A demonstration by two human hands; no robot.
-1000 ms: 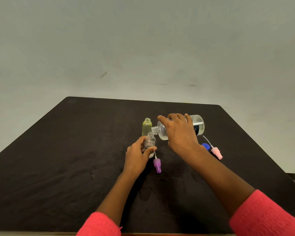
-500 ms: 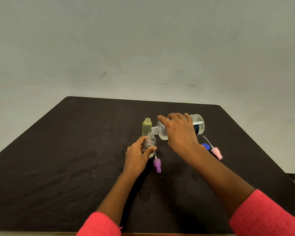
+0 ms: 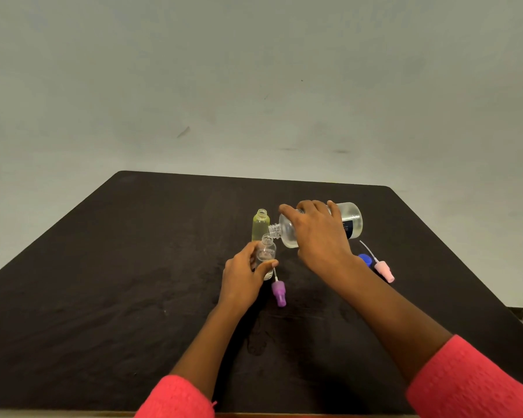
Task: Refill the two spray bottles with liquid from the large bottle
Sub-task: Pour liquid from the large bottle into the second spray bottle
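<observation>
The right hand point(image 3: 317, 236) wraps round the large bottle point(image 3: 352, 220), tipping its mouth onto the small clear bottle point(image 3: 266, 251). The left hand point(image 3: 242, 276) holds that one upright on the worktop point(image 3: 133, 267). It looks hardly filled. The yellow bottle point(image 3: 260, 226) stands open just behind. The purple top point(image 3: 279, 292) and pink top point(image 3: 384, 270) lie off.

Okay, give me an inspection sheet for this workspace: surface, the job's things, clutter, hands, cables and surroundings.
Surface: dark table, matte.
Job's things: large bottle tipped nearly level, its neck at the mouth of the clear spray bottle; yellow-green spray bottle upright and uncapped just behind; purple spray head and pink spray head lying on the table; blue cap beside the pink one.
Clutter: nothing seen.
Grippers: left hand grips the clear spray bottle; right hand grips the large bottle from above.
Cables: nothing seen.
Surroundings: plain pale wall behind the table.
</observation>
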